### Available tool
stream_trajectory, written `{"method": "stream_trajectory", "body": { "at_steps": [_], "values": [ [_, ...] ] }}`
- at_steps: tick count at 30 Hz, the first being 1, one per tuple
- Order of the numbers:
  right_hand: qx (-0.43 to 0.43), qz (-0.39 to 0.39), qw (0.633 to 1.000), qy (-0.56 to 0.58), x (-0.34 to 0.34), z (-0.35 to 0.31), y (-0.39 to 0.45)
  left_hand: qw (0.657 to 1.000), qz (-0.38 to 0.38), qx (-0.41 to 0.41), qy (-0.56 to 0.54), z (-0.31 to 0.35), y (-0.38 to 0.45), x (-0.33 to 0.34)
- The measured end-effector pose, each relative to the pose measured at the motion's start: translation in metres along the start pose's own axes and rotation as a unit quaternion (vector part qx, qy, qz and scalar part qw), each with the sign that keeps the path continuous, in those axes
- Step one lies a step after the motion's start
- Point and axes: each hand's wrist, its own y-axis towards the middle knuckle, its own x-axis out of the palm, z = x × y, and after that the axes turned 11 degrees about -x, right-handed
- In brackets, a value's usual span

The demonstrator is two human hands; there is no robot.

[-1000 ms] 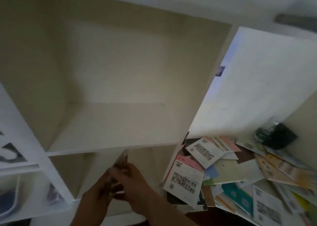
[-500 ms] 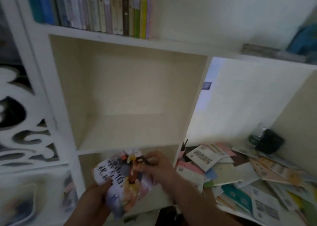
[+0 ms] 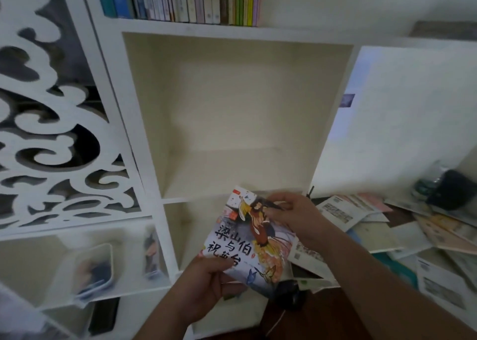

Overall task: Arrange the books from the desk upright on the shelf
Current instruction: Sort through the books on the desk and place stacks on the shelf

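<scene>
Both hands grip a picture book (image 3: pixel 254 239): left hand (image 3: pixel 206 285) at its lower corner, right hand (image 3: pixel 296 217) at its top. Behind it, the shelf (image 3: pixel 232 174) compartment; loose books (image 3: pixel 387 226) litter the desk's right edge.

The illustrated book (image 3: pixel 251 239), earlier edge-on and low, is now raised cover-up between the left hand (image 3: pixel 206 285) and right hand (image 3: pixel 294 215).

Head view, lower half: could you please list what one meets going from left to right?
White plastic bin → left hand → illustrated picture book with Chinese title → right hand → pile of loose booklets on the desk → dark container at the far right.
</scene>
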Motion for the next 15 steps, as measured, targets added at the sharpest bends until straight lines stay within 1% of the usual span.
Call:
{"method": "stream_trajectory", "body": {
  "at_steps": [3,7,10,13,15],
  "values": [
    [-0.007,0.017,1.0,0.015,-0.007,-0.002,-0.003,0.999,-0.027,0.024,0.001,-0.003,0.003,0.009],
    [-0.031,0.03,0.999,0.03,-0.024,-0.006,-0.002,0.998,-0.029,0.029,0.046,-0.008,0.003,0.036],
    [-0.039,0.026,0.998,0.046,-0.044,-0.008,0.002,0.993,-0.02,0.028,0.111,-0.014,0.007,0.058],
    [-0.033,0.019,0.998,0.047,-0.075,-0.013,0.002,0.984,-0.037,0.0,0.172,-0.014,0.008,0.094],
    [-0.039,0.02,0.998,0.052,-0.108,-0.019,-0.001,0.965,-0.034,-0.014,0.26,-0.018,0.015,0.128]
  ]
}}
